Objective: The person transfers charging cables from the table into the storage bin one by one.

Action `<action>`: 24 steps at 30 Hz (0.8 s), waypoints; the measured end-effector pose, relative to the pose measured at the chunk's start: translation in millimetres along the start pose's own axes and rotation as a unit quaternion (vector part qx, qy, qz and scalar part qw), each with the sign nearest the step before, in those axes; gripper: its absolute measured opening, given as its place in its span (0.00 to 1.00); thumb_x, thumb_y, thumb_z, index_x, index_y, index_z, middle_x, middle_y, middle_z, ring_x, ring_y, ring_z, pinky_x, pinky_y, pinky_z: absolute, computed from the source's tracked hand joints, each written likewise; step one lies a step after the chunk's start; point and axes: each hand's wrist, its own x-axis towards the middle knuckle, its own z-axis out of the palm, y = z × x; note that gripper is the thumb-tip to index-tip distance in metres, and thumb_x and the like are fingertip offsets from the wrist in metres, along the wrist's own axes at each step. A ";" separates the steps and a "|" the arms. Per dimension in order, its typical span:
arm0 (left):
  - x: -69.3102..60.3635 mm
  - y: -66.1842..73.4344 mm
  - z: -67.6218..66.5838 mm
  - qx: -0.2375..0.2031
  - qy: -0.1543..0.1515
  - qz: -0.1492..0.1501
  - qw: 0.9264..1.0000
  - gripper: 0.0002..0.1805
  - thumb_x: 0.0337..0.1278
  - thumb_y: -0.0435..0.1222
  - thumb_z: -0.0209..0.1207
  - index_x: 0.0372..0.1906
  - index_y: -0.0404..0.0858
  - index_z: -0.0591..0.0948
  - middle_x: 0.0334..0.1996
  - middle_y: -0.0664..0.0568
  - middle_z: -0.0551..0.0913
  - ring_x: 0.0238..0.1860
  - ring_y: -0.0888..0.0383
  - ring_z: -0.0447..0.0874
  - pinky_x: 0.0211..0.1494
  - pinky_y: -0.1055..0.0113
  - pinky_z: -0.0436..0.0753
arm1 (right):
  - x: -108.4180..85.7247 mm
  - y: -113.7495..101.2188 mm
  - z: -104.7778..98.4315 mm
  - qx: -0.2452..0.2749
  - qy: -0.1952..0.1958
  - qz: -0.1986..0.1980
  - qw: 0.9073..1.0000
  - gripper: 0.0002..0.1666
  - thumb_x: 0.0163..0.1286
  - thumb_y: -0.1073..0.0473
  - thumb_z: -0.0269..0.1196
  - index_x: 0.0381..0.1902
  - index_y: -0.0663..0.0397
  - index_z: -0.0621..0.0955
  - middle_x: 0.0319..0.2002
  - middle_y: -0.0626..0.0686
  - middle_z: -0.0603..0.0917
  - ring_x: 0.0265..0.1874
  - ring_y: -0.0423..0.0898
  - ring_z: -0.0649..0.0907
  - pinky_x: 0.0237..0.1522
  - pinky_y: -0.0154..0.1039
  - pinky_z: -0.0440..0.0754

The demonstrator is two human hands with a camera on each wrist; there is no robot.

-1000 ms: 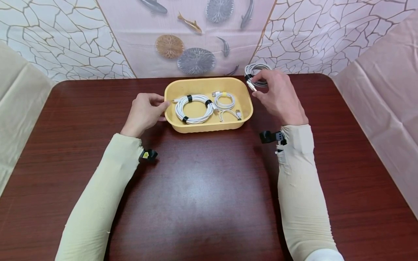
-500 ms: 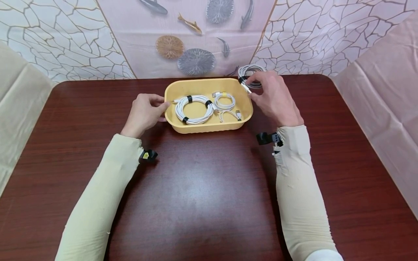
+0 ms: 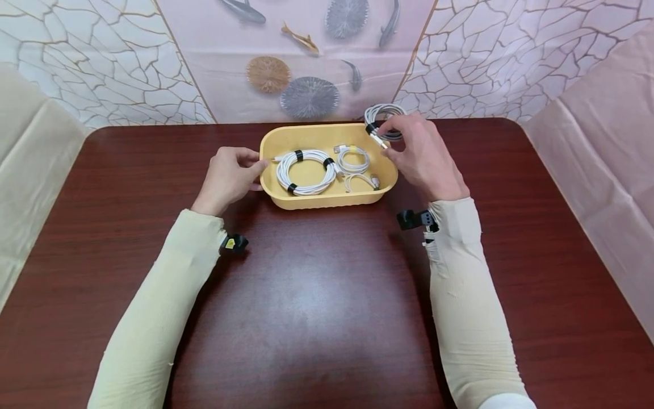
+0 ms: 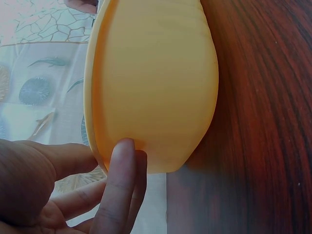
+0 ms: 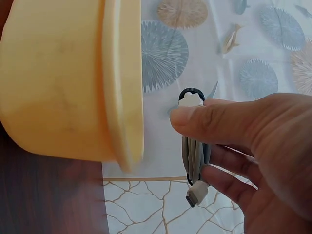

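My right hand (image 3: 421, 153) pinches a coiled grey cable (image 5: 194, 155) with a black tie and white plugs. In the head view that coil hangs over the back right corner of a yellow plastic bin (image 3: 327, 200). My left hand (image 3: 225, 176) grips the bin's left rim; the left wrist view shows its fingers (image 4: 122, 170) against the outer wall and the thumb over the rim. Inside the bin lie a large white coiled cable (image 3: 306, 190) with black ties, a smaller white coil (image 3: 352, 168) with a yellow tie, and a short white cable (image 3: 359, 176).
The bin stands near the back edge of a dark red-brown wooden table (image 3: 306, 295). Behind it hangs a patterned cloth (image 3: 301, 57) with printed fish. Pale cloth panels flank the table on both sides.
My right hand has moved left with the grey coil, from beside the bin to over its back right corner. The left hand stays on the rim.
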 end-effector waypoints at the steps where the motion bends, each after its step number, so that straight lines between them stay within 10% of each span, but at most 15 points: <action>1: 0.4 0.3 0.6 -0.002 0.000 0.000 1.000 0.20 0.72 0.39 0.59 0.60 0.30 0.81 0.51 0.35 0.84 0.26 0.67 0.87 0.40 0.64 0.93 | -0.1 0.0 0.2 -0.002 -0.001 -0.001 1.000 0.17 0.67 0.69 0.66 0.53 0.57 0.84 0.55 0.58 0.85 0.55 0.55 0.78 0.56 0.50 0.79; 13: 4.0 -1.6 5.9 -0.003 0.006 0.003 1.000 0.17 0.73 0.37 0.59 0.57 0.30 0.82 0.49 0.34 0.85 0.27 0.67 0.86 0.43 0.59 0.94 | 2.1 -0.5 10.1 -0.011 0.005 -0.025 1.000 0.17 0.66 0.69 0.66 0.53 0.58 0.83 0.51 0.58 0.86 0.45 0.55 0.77 0.46 0.48 0.76; 24: 2.9 -1.9 1.6 -0.009 0.011 0.007 1.000 0.17 0.73 0.37 0.58 0.57 0.30 0.82 0.50 0.33 0.85 0.27 0.68 0.86 0.42 0.60 0.94 | 9.2 -8.4 19.1 -0.009 0.012 -0.069 0.997 0.16 0.64 0.70 0.69 0.51 0.60 0.84 0.52 0.58 0.87 0.57 0.56 0.79 0.60 0.52 0.79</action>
